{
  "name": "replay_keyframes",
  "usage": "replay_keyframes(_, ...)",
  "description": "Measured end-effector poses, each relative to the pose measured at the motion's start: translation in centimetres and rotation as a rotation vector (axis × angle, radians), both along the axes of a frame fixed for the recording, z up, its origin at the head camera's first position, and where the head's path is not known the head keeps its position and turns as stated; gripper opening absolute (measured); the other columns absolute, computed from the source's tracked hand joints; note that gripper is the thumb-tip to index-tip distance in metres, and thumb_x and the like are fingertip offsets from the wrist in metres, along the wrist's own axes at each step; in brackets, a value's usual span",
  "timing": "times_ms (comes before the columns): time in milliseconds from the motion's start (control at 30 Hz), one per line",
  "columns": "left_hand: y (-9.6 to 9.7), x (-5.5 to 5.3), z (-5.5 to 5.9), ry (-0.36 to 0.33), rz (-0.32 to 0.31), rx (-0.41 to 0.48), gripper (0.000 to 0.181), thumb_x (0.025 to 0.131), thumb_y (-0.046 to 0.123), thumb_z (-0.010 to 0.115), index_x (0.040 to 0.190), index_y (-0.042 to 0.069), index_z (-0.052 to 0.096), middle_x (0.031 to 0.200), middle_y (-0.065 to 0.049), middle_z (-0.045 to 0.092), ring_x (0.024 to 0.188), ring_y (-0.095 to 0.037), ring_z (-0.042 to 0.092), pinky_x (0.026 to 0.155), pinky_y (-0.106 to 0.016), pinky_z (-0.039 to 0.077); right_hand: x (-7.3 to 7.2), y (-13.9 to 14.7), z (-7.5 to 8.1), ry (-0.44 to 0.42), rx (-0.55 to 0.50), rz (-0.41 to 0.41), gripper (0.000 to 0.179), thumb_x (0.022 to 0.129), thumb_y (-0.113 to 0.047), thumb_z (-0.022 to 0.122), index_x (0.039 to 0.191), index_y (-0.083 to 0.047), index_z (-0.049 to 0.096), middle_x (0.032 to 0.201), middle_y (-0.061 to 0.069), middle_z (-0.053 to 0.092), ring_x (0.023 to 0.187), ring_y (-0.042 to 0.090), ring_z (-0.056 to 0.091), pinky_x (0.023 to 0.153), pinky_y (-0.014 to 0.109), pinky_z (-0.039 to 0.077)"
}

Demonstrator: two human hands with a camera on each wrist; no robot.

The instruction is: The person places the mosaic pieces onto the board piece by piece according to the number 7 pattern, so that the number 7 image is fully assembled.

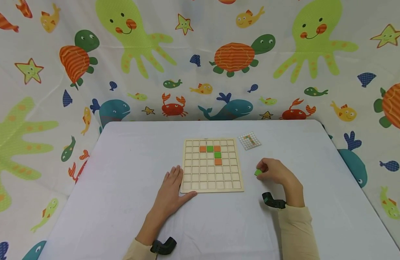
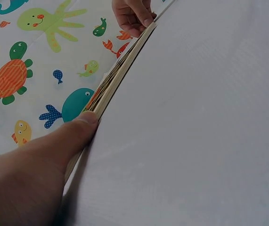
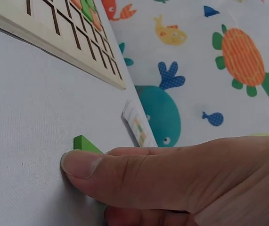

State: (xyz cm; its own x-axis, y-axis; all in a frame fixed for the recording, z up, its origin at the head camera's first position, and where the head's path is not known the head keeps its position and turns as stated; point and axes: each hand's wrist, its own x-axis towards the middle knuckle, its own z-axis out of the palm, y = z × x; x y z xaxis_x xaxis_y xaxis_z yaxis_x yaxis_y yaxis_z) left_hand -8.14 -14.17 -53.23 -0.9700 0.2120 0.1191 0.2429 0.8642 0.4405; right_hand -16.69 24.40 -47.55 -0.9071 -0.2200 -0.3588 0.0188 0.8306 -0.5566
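A square wooden grid board [image 1: 203, 177] lies on the table in the head view. My left hand [image 1: 169, 192] rests against its left side, fingers straight, with the thumb [image 2: 85, 123] on the front edge in the left wrist view. Several tiles sit in the board's upper rows: a row of orange, green [image 1: 210, 148] and orange, then green and orange [image 1: 218, 161] below the right one. Right of the board, my right hand [image 1: 278, 173] pinches a green square tile [image 3: 83, 143] between thumb and fingers, close over the table.
A small card [image 1: 253, 143] printed with a coloured grid pattern lies beyond the right hand, near the board's upper right corner. The white-covered table [image 1: 128, 162] meets a sea-animal curtain [image 1: 187, 47] at the back and sides. Each wrist wears a black camera band [image 1: 273, 201].
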Motion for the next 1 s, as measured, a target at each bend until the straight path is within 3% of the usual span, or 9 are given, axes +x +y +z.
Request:
replay_keyframes(733,0.02,0.02,-0.07,0.007,-0.001,0.012,0.1,0.084,0.06,0.07,0.153,-0.005,0.035,0.163,-0.021,0.029,0.154,-0.035,0.023,0.126,-0.052,0.02,-0.38,-0.44,-0.35,0.07,-0.025,0.008,0.022,0.087,-0.01,0.075,0.1,-0.005,0.059,0.095,0.008,0.065,0.088,0.021,0.056,0.077,0.033,0.049)
replay_keyframes(1000,0.03,0.06,-0.02,0.013,0.0,0.019,0.101,0.084,0.06,0.07,0.153,-0.005,0.034,0.163,-0.021,0.03,0.154,-0.035,0.024,0.126,-0.052,0.02,-0.6,-0.59,-0.02,0.071,-0.016,-0.015,0.023,0.09,-0.015,0.074,0.106,-0.006,0.059,0.097,0.01,0.066,0.088,0.022,0.057,0.077,0.032,0.049)
